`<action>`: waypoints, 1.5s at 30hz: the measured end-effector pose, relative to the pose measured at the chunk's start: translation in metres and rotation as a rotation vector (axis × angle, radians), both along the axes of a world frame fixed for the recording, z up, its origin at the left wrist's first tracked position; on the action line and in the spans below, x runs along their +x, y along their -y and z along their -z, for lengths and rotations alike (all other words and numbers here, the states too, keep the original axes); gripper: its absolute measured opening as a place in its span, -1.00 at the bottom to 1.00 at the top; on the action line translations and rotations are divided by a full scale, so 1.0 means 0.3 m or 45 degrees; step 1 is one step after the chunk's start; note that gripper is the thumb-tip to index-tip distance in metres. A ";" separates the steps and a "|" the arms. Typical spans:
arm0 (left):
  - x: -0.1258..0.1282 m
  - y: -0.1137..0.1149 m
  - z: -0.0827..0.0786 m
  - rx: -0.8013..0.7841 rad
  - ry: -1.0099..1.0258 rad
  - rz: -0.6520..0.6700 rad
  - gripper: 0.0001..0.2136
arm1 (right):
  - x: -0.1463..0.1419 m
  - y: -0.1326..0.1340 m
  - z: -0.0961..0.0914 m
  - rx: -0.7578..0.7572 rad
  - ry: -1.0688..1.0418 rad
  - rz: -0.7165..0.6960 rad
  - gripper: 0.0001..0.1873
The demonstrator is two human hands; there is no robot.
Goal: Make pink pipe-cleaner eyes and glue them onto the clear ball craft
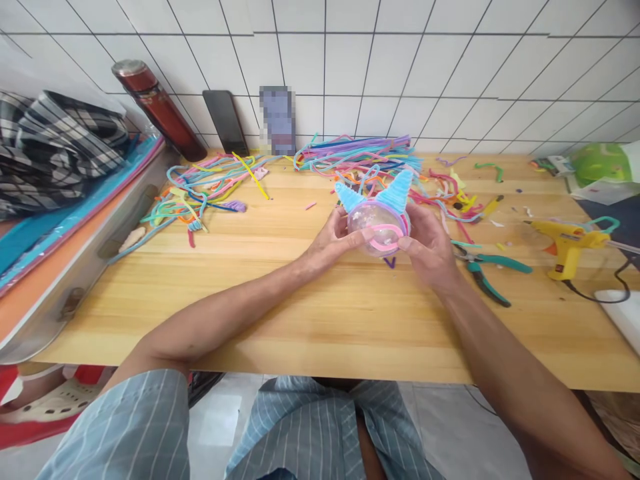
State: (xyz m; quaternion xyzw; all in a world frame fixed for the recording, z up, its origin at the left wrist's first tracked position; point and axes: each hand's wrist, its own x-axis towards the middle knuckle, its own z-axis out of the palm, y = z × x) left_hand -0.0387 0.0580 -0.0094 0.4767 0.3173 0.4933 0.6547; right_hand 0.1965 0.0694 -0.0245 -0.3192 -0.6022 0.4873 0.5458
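Between my two hands is a clear plastic ball (367, 217) with blue pipe-cleaner ears (397, 192) on top and a purple band round it. My left hand (336, 235) grips its left side, thumb across the front. On the right side my right hand (429, 241) grips it too, thumb near a pink pipe-cleaner loop (385, 239) on the ball's front. Whether that loop is fixed there I cannot tell. A small bent purple piece (390, 263) lies on the table just below the ball.
Pliers (487, 273) with teal handles lie right of my hand, then a yellow glue gun (565, 243). Pipe cleaners (360, 152) are heaped at the back, with another pile (187, 193) at left. A red thermos (157, 110) and two phones (225, 123) stand by the wall.
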 end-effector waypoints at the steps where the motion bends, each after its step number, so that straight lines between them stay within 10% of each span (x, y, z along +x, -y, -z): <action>1: 0.002 -0.001 -0.002 0.034 0.005 0.017 -0.16 | 0.001 0.000 -0.001 -0.005 0.004 -0.013 -0.26; 24: 0.018 0.013 0.052 -0.042 0.118 0.071 -0.10 | -0.009 0.010 -0.021 -0.227 -0.034 -0.112 -0.25; 45: 0.023 0.013 -0.015 -0.117 0.039 0.018 -0.05 | -0.010 -0.005 -0.017 -0.213 -0.033 -0.141 -0.22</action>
